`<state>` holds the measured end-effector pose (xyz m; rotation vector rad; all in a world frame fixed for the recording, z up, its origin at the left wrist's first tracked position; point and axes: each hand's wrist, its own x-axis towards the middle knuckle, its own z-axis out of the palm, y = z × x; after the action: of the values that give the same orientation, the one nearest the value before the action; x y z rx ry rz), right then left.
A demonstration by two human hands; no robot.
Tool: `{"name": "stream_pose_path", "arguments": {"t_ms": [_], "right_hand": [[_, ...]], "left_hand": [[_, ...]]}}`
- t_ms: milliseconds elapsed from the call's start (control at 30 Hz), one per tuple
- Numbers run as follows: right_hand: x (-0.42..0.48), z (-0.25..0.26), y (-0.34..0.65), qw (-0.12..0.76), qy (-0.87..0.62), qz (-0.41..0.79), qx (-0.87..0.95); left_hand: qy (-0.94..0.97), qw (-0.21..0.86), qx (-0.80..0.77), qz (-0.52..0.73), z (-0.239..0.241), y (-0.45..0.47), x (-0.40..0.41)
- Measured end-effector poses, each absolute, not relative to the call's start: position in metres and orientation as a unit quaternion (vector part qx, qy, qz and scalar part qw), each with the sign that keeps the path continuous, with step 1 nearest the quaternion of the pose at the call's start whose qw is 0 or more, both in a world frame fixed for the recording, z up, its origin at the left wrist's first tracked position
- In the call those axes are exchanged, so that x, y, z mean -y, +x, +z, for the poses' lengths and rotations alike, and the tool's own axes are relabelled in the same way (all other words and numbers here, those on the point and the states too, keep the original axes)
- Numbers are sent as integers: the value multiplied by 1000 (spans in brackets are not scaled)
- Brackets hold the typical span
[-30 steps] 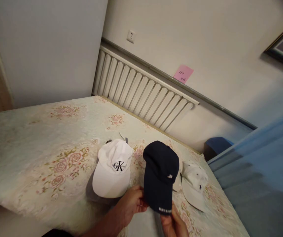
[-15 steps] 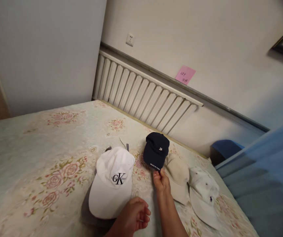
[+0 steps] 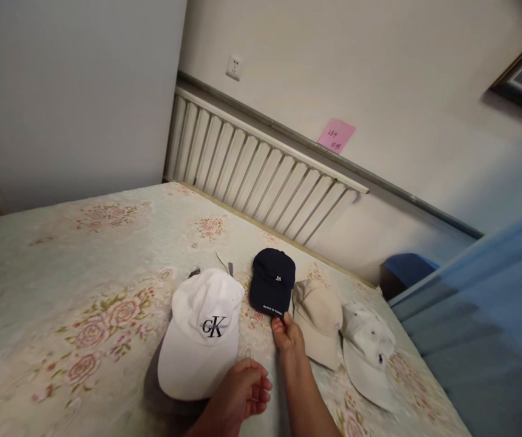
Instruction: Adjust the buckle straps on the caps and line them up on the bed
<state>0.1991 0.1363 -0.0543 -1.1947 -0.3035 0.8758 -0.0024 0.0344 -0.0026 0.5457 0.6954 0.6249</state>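
Note:
My right hand pinches the front edge of a navy baseball cap's brim. The navy cap has a small white logo and white lettering along the brim. Near the white cap's brim, my left hand is held with fingers loosely curled and nothing in it. That white cap bears a black "CK" logo and sits over something dark grey, mostly hidden. To the right of the navy cap lies a beige cap. Beside it is a pale grey-white cap with a small dark emblem.
The caps are on a flower-patterned bed cover. A white radiator runs along the wall behind, with a pink note above it. A blue curtain hangs at the right.
My right hand has moved the navy cap a little left, away from the beige cap, which shows more now. My left hand keeps its pose; the view has shifted slightly.

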Motion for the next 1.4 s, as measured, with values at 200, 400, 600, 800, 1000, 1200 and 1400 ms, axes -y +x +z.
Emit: {"name": "stream_pose_path", "arguments": {"t_ms": [200, 400, 600, 800, 1000, 1200, 1400], "right_hand": [[-121, -52, 198, 724, -553, 394, 124], [-112, -51, 200, 718, -559, 404, 97], [-105, -48, 198, 711, -560, 421, 67], [-100, -46, 195, 692, -570, 438, 57], [-98, -44, 189, 692, -573, 439, 26], [-95, -41, 183, 684, -580, 441, 15], [-91, -42, 179, 684, -585, 434, 24]], "left_hand": [[275, 851, -336, 294, -1, -2, -32], [273, 850, -344, 291, 2, -1, -32], [271, 848, -352, 290, 2, 1, -33], [287, 845, -343, 295, 2, 0, -31], [288, 845, -348, 287, -1, 2, -30], [292, 842, -353, 286, -4, 4, -31], [287, 843, -351, 289, -2, 3, -30]]}}
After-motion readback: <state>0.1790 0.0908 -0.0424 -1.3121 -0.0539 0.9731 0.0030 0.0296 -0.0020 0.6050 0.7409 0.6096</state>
